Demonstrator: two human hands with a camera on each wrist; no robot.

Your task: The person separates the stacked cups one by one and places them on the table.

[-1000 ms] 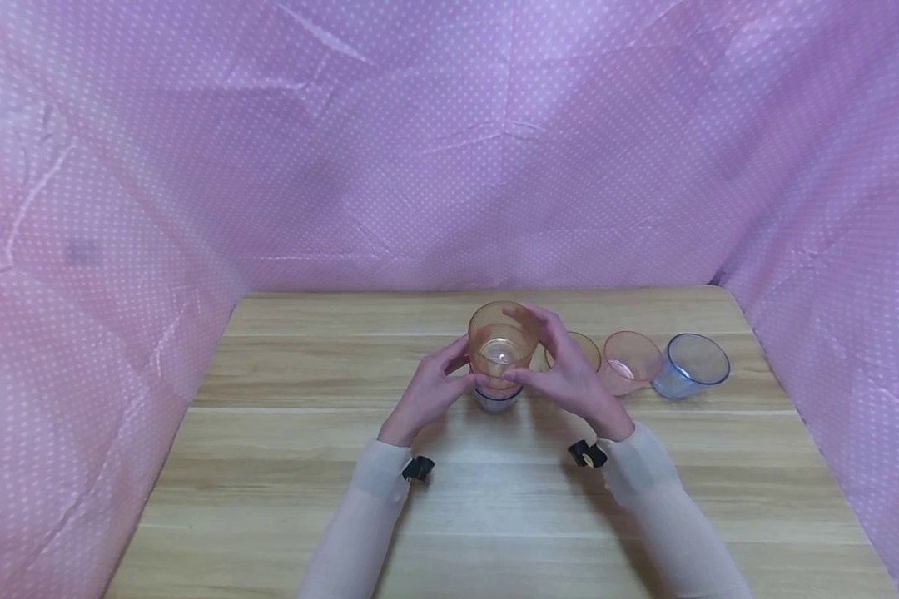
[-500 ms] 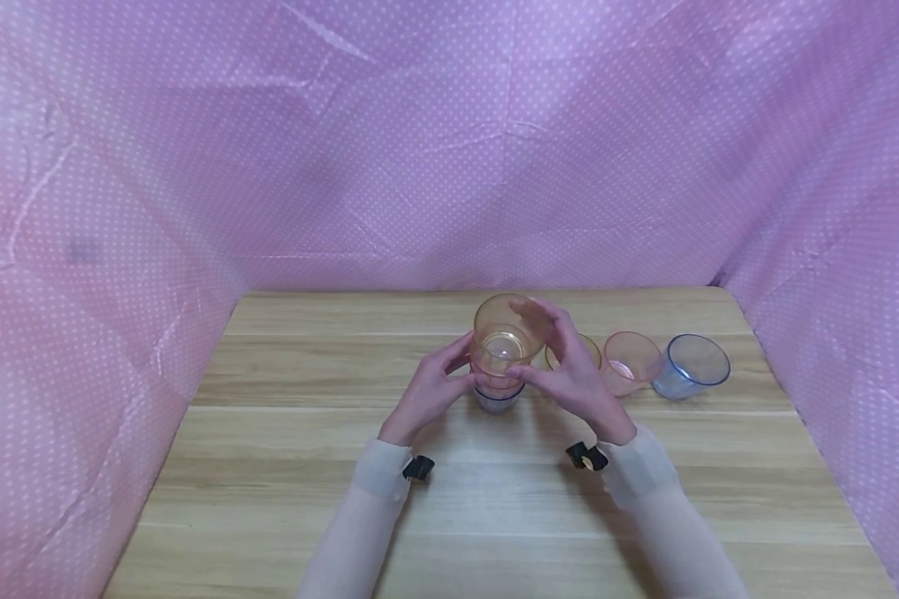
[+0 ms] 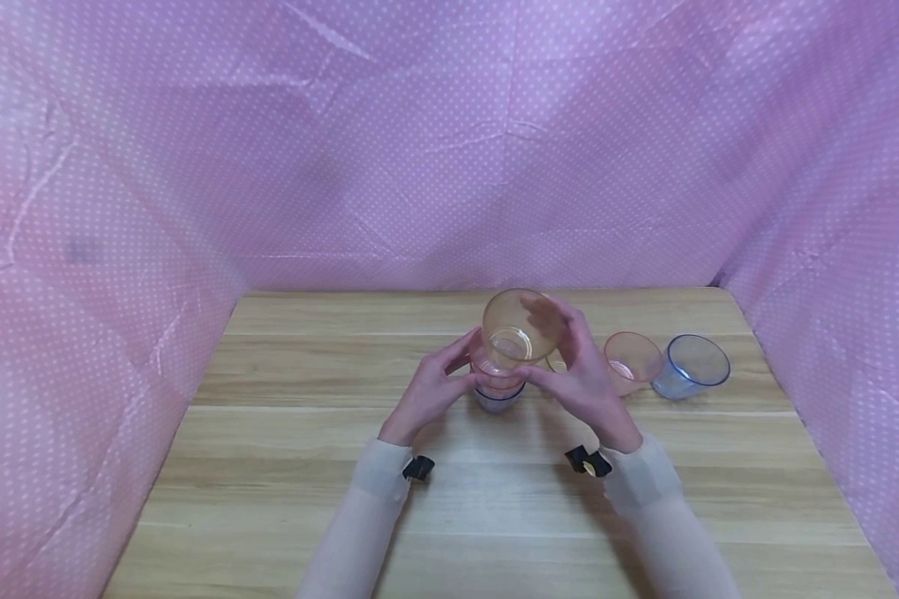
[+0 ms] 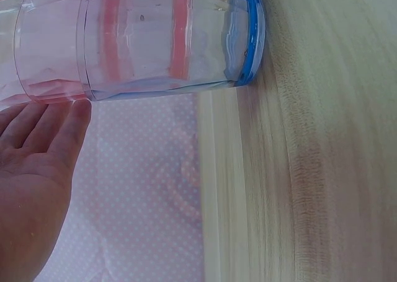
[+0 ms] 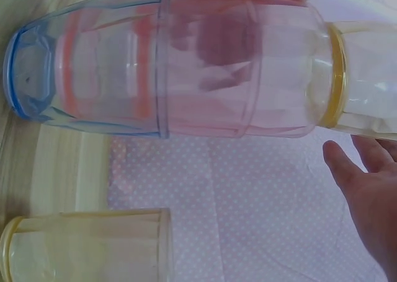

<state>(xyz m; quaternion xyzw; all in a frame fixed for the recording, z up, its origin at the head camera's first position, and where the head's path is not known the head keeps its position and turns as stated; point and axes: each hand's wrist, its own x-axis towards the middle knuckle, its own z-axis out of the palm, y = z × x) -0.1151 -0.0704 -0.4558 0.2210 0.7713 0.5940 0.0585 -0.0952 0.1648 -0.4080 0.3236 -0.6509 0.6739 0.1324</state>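
Your left hand touches the cup stack mid-table, fingers straight vs. the pink cup. Your right hand curls round the yellow cup, tilted atop the stack. Right of that: yellow, pink & blue cup, in a row.

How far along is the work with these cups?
About halfway, it seems. Done: a bottom blue cup and a nested pink cup in it sit on the table. In hand: the right hand grips the tilted orange cup atop them; the left hand steadies the stack. Left: a yellow cup, a loose pink cup and a loose blue cup stand apart at the right.
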